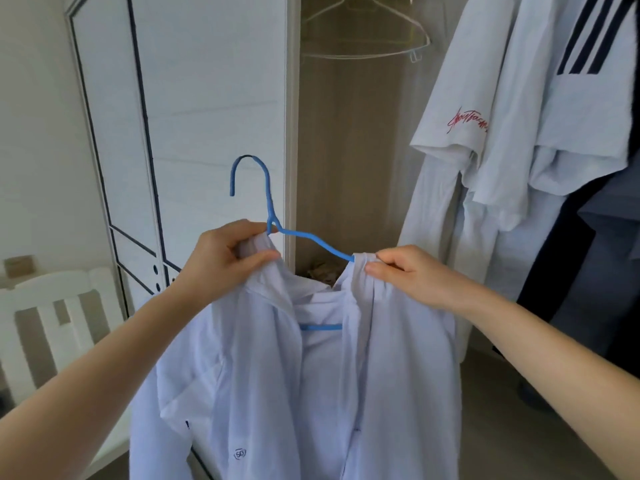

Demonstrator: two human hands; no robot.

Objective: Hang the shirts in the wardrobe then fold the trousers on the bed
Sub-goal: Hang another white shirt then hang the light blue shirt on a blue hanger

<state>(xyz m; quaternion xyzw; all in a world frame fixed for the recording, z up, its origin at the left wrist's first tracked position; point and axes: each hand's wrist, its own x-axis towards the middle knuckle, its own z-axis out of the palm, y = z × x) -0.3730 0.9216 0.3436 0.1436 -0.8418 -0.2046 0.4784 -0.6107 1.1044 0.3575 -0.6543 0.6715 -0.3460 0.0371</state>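
A white shirt [263,382] hangs on a blue hanger [268,199] that I hold up in front of the open wardrobe [346,168]. My left hand [225,254] grips the shirt's collar and the hanger at the base of its hook. My right hand [408,271] pinches the shirt's other collar edge over the hanger's right arm. The hook points up and left, free of any rail. The hanger's lower bar shows inside the open neck.
Empty wire hangers [367,32] hang at the top of the wardrobe. White T-shirts [502,109] and dark garments [588,271] hang at the right. The white wardrobe door [194,116] stands left, with a white slatted bed frame [52,317] at the lower left.
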